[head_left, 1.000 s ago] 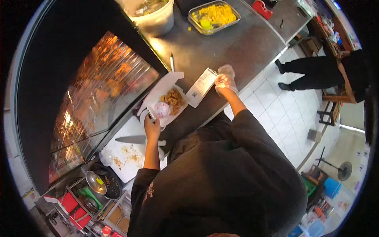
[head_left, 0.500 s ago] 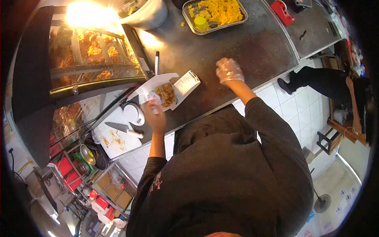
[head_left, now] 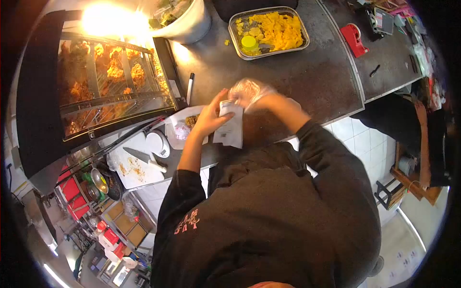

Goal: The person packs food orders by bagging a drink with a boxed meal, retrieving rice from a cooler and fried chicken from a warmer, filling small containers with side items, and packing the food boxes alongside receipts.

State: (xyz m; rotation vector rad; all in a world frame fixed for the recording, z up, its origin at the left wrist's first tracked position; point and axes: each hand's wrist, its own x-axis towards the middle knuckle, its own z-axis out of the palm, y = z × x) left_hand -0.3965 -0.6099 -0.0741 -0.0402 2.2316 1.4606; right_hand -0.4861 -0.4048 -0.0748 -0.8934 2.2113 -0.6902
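Note:
Over the counter, my left hand (head_left: 209,119) grips a white printed packet (head_left: 229,128), its thumb across the front near the top. My right hand (head_left: 248,92), in a clear plastic glove, is beside the packet's top edge; its fingers are smeared by motion. Behind my left hand is an open white box (head_left: 172,126), partly hidden, with brown fried food (head_left: 191,120) and a small white wrapped item (head_left: 182,131) in it. A pen (head_left: 190,89) lies behind the box.
Left of the box are a round white scale (head_left: 158,144) and a knife (head_left: 137,154) on a white board (head_left: 126,173). A lit display case (head_left: 77,115) is at the left. A yellow food tray (head_left: 236,45), bucket (head_left: 189,26) and red tape dispenser (head_left: 354,40) are farther back. Another person (head_left: 391,117) is at the right.
My left hand has moved from the box to the packet and lifted it. My gloved right hand has come left to the packet's top. The camera view has shifted.

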